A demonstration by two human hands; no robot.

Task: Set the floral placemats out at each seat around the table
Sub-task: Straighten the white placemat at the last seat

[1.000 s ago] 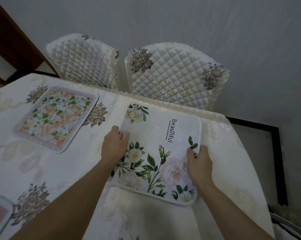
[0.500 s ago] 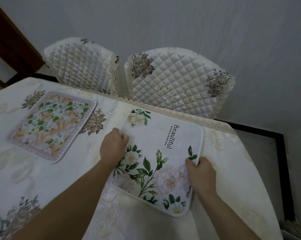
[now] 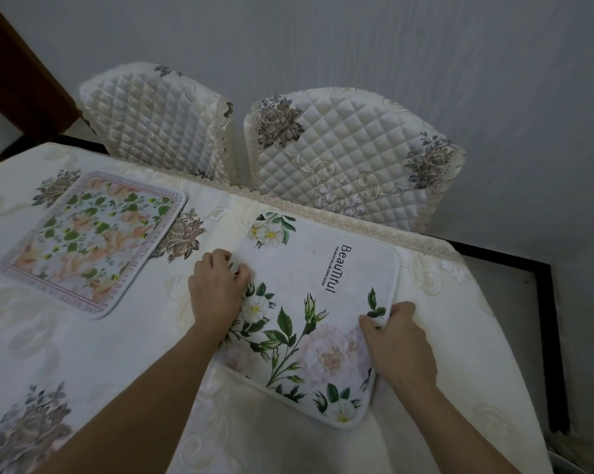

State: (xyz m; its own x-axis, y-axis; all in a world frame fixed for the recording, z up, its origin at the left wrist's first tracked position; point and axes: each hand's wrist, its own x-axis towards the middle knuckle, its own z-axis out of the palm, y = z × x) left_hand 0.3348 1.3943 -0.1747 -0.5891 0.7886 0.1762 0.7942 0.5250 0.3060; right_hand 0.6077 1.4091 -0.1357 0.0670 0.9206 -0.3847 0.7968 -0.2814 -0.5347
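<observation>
A white floral placemat (image 3: 309,302) printed "Beautiful" lies flat on the cream tablecloth (image 3: 118,364), in front of the right-hand quilted chair (image 3: 350,159). My left hand (image 3: 217,289) grips its left edge and my right hand (image 3: 398,343) grips its right edge. A second placemat (image 3: 90,244), pink-bordered with green leaves, lies at the left in front of the other quilted chair (image 3: 155,118).
The table's lace-trimmed far edge (image 3: 357,227) runs just beyond the white placemat. Grey wall stands behind the chairs. At the right the tablecloth drops off to a floor with a dark border (image 3: 545,302). Dark wooden furniture (image 3: 19,63) is at the far left.
The white placemat has slid a little away from me toward the right-hand chair, with both hands staying on its side edges. The view has shifted slightly.
</observation>
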